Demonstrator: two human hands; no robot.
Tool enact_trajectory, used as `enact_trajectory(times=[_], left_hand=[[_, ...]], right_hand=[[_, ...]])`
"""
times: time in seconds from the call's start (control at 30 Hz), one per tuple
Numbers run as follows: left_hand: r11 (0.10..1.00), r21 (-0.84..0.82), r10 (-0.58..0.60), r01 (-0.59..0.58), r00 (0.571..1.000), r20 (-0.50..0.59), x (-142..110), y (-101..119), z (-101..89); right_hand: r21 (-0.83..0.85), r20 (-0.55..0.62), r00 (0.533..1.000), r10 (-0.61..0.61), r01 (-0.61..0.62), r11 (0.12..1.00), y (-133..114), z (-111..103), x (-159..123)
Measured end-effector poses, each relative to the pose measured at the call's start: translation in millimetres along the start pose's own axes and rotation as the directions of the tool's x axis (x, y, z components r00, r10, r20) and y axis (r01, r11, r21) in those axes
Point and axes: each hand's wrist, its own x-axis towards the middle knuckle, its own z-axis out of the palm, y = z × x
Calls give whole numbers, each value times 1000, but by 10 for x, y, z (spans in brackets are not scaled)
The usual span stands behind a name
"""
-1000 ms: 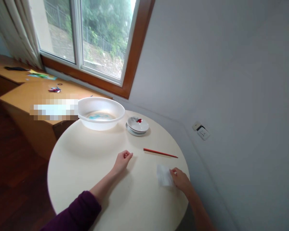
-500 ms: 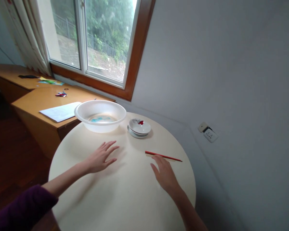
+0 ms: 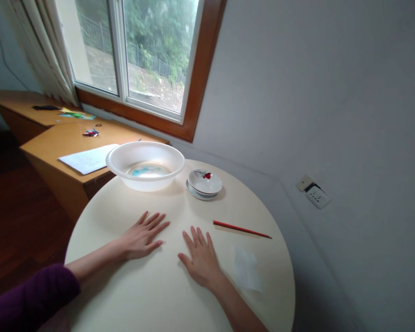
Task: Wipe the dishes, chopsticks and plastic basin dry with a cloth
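My left hand (image 3: 143, 238) lies flat on the round cream table (image 3: 152, 295), fingers apart and holding nothing. Palm down beside it rests my right hand (image 3: 200, 257), also spread and bare. Just beyond and to the right of the right hand is a red chopstick-like stick (image 3: 242, 229), with a paler one partly visible along its near side. A thin white sheet, tissue-like (image 3: 247, 269), lies to the right of my right wrist. Farther back, a stack of small white dishes (image 3: 204, 182) shows a red flower print on top.
A translucent white basin (image 3: 145, 182) with a blue patch on its bottom stands at the table's far left. Behind it, a wooden desk (image 3: 55, 147) holds a white paper (image 3: 88, 159) and small items. A wall with a socket (image 3: 318, 197) borders the right side.
My right hand has moved left, away from the sticks, and now lies flat. The white sheet shows where that hand and arm were. My left hand has lowered onto the table.
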Motion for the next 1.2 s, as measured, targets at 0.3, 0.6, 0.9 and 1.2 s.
enact_trajectory(times=[0.3,0.6,0.9,1.2], left_hand=[[999,38,14,-14,1000,-7,9,-25,5],[997,68,30,-26,998,-58,9,-66,97],[996,76,43,-36,995,-89,14,-93,147],[998,59,27,-23,997,-75,8,-85,142]], right_hand=[[-18,13,1000,6,-6,1000,18,13,16],[-20,23,1000,13,-12,1000,0,-1,19],[-26,17,1000,16,-16,1000,-7,8,10],[-18,14,1000,20,-20,1000,-26,-3,8]])
